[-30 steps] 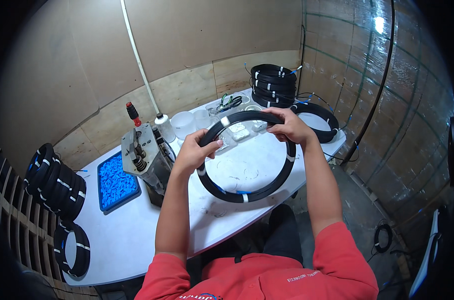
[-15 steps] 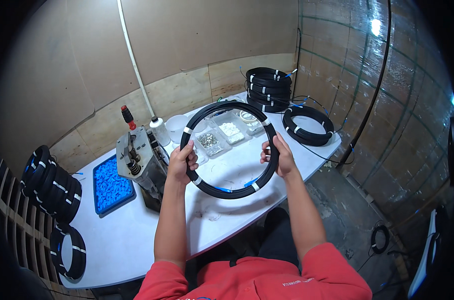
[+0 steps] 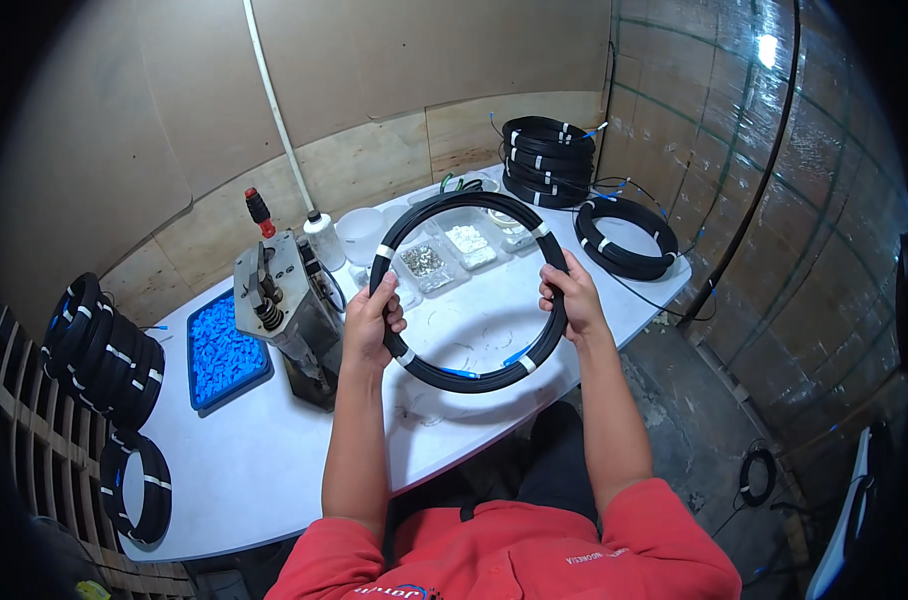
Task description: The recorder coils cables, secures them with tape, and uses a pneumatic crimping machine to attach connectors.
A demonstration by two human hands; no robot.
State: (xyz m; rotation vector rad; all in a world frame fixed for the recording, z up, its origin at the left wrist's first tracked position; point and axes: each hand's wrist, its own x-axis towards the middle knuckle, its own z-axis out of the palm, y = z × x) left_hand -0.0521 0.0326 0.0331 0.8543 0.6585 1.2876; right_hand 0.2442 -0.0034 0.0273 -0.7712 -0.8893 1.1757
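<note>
Both hands hold up a coil of black cable (image 3: 430,375) above the white table. White tape bands wrap the coil at several spots, and blue connectors show along its lower inner edge. My left hand (image 3: 370,325) is closed round the coil's left side. On the opposite side, my right hand (image 3: 576,297) grips it with curled fingers. Through the ring I see clear plastic boxes, one with small metal parts (image 3: 424,262) and one with white pieces (image 3: 471,245).
A metal press (image 3: 286,300) with a red-and-black handle stands left, beside a blue tray of small blue parts (image 3: 224,350). Stacked cable coils (image 3: 549,160) sit at the back right, with another coil (image 3: 626,240) nearby. More coils (image 3: 104,350) lie at the left edge.
The coil stays in both hands and sits slightly farther right and higher in the picture. My right hand's fingers have closed more around it. The view has shifted a little.
</note>
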